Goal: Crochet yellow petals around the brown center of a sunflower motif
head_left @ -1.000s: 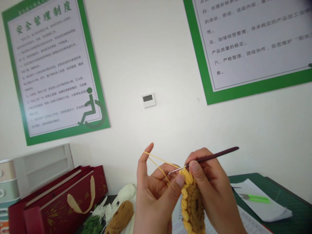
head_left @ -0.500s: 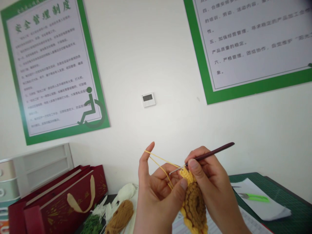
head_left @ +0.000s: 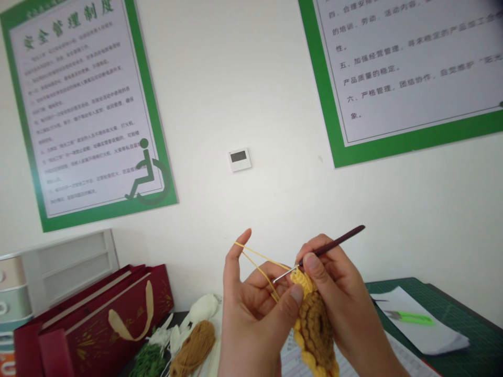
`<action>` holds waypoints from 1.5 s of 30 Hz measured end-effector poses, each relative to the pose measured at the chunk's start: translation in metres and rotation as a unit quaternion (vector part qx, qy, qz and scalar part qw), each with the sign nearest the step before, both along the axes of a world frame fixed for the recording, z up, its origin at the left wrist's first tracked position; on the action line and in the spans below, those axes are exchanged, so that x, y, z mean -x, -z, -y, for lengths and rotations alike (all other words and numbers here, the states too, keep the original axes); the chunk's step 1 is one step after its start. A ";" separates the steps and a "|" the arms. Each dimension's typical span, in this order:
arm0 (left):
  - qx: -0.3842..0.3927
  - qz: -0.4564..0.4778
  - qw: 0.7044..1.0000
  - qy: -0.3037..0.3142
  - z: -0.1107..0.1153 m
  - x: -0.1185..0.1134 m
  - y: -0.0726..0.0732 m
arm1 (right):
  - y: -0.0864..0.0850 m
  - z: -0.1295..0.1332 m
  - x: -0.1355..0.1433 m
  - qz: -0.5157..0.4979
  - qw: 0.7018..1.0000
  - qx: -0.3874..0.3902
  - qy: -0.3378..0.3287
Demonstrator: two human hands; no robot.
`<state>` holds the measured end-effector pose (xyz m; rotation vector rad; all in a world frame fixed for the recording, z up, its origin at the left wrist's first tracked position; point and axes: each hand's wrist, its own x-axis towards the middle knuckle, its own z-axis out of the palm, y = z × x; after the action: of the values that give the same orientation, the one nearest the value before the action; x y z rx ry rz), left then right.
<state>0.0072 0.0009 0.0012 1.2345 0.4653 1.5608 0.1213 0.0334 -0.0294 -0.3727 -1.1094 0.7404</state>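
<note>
My left hand (head_left: 255,314) pinches the edge of a crochet piece (head_left: 314,322) with a brown ringed centre and a yellow border. Its index finger is raised, with yellow yarn (head_left: 261,255) looped over it and running down to the work. In my right hand (head_left: 334,283) is a crochet hook (head_left: 338,242) with a dark handle, held between thumb and fingers. The hook's thin metal tip points left, close to the yarn strand and just past the yellow edge. Part of the piece is hidden behind my left thumb and right fingers.
Red gift bags (head_left: 110,319) stand at the left beside drawers (head_left: 13,293). A brown yarn skein (head_left: 194,348), white yarn (head_left: 204,309) and green yarn (head_left: 147,361) lie nearby. At the right, a green cutter (head_left: 412,318) rests on paper (head_left: 428,335) over a cutting mat (head_left: 471,324).
The crochet hook's handle end has shifted a little left and up, and my right hand has moved slightly with it. My left hand stays nearly in place, yarn still over the finger.
</note>
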 end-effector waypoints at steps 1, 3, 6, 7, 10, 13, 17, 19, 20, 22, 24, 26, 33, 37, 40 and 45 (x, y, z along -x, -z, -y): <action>0.003 0.004 1.000 0.001 0.000 -0.001 0.000 | 0.000 0.000 0.000 -0.004 1.000 0.007 -0.008; 0.008 0.010 1.000 0.002 0.000 -0.001 0.000 | -0.001 0.001 0.001 -0.013 0.999 0.027 -0.021; 0.011 0.015 1.000 -0.003 0.000 -0.002 0.000 | -0.003 0.001 0.002 -0.031 0.997 0.053 -0.046; 0.011 0.016 1.000 -0.005 0.000 -0.002 0.000 | -0.003 0.001 0.003 -0.036 0.996 0.060 -0.055; 0.014 0.019 1.000 -0.004 0.000 -0.002 0.000 | -0.004 0.002 0.003 -0.039 0.994 0.067 -0.071; 0.019 0.020 1.000 -0.001 0.000 -0.002 0.000 | -0.004 0.002 0.004 -0.037 0.994 0.070 -0.070; 0.019 0.019 1.000 -0.002 0.000 -0.001 0.000 | -0.004 0.002 0.004 -0.036 0.994 0.071 -0.070; 0.019 0.016 1.000 -0.003 0.000 -0.001 -0.001 | -0.004 0.002 0.004 -0.035 0.994 0.071 -0.068; 0.019 0.016 1.000 -0.002 0.000 -0.001 -0.001 | -0.004 0.002 0.004 -0.034 0.995 0.070 -0.067; 0.020 0.016 1.000 0.000 0.000 -0.001 -0.001 | -0.004 0.001 0.004 -0.032 0.995 0.067 -0.064; 0.019 0.017 1.000 0.002 0.000 -0.001 -0.001 | -0.004 0.001 0.003 -0.033 0.996 0.061 -0.060; 0.017 0.017 1.000 0.003 0.000 -0.001 -0.001 | -0.005 0.001 0.002 -0.027 0.996 0.060 -0.061; 0.014 0.025 1.000 -0.001 0.001 0.000 -0.002 | -0.007 0.007 0.002 -0.022 0.998 0.044 -0.049; 0.014 0.033 0.999 -0.001 0.001 -0.001 -0.001 | -0.011 0.011 0.004 -0.025 0.998 0.057 -0.030; 0.013 0.034 0.999 0.000 0.001 -0.001 -0.001 | -0.012 0.013 0.004 -0.017 0.998 0.052 -0.021; 0.007 0.038 0.999 0.001 0.001 -0.002 0.000 | -0.011 0.012 0.003 -0.003 0.999 0.032 -0.001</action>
<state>0.0090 0.0001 0.0014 1.1599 0.4249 1.5957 0.1184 0.0217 -0.0189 -0.4230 -1.0822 0.7807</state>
